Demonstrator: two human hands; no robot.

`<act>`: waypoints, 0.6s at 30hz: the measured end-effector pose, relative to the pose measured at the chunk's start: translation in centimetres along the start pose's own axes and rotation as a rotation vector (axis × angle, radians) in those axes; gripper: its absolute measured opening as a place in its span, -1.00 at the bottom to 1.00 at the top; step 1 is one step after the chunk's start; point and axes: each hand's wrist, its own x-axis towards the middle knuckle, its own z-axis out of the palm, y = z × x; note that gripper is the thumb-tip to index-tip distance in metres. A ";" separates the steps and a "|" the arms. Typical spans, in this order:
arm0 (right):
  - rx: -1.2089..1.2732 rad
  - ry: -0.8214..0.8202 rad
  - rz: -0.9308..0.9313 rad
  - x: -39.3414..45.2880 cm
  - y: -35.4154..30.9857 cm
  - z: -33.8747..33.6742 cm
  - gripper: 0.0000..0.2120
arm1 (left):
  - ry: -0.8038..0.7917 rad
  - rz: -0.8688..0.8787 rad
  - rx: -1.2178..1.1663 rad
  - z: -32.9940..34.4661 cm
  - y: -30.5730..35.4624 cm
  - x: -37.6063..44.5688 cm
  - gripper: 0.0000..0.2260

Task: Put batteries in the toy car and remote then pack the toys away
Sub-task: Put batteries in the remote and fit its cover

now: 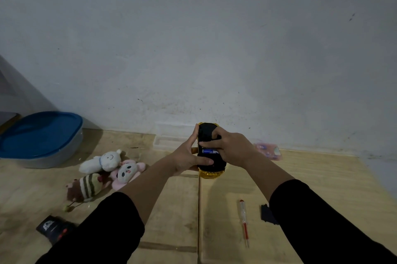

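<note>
upside-down, toy car (211, 165) (black belly up) points wallward.

Toy car (211, 165) upside down at centre, battery (209, 151) in its bay; plush toys (107, 171) left, lidded tub (40, 137) behind them; screwdriver (244, 220) and bay cover (267, 214) front right; remote (54, 228) front left
</note>
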 end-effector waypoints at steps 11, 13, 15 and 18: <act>0.603 0.134 0.281 1.4 -1.5 1.0 -0.44 | -0.042 -0.039 0.006 0.4 0.5 0.4 0.02; 0.579 0.155 0.270 1.0 -1.1 1.3 -0.49 | -0.011 -0.052 -0.015 0.2 0.3 0.4 0.00; 0.562 0.192 0.277 0.8 -0.9 1.3 -0.55 | 0.001 -0.060 -0.041 0.1 0.2 0.5 0.00; 0.584 0.229 0.306 0.9 -1.3 1.1 -0.60 | 0.014 -0.061 -0.078 0.3 0.3 0.7 0.01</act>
